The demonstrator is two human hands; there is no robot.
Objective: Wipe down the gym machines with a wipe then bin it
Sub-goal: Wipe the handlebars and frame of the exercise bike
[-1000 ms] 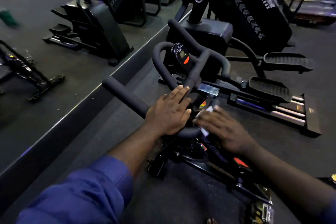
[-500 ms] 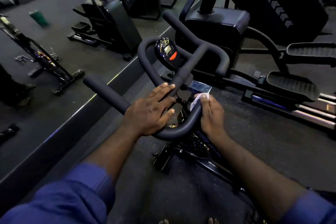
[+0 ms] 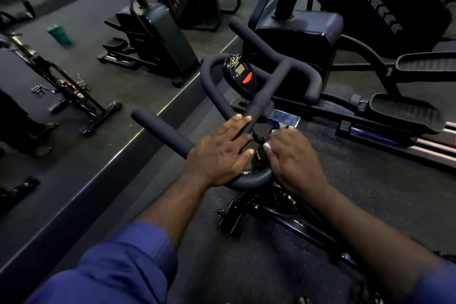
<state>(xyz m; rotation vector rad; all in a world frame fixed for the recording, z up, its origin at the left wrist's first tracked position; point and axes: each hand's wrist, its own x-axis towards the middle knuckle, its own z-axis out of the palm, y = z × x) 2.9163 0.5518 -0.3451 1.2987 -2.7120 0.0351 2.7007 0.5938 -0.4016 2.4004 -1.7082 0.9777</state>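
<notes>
At the near loop of the spin bike's handlebar (image 3: 160, 128), both hands are on the black padded bar. The left hand (image 3: 219, 153) lies flat on top of it with fingers straight and slightly spread, the fingertips reaching toward the centre stem; it presses down and grips nothing. The right hand (image 3: 293, 163) sits just beside it on the right curve of the loop, fingers bent down over the bar. It is blurred, so how tightly it closes is hard to read. A small pale scrap at its thumb edge is the only part of the wipe (image 3: 267, 147) that shows; the rest is hidden under the palm, held against the bar. Beyond the hands, the round console (image 3: 240, 71) with its red button stands inside the far loop. A blue sleeve (image 3: 118, 266) covers the left forearm.
</notes>
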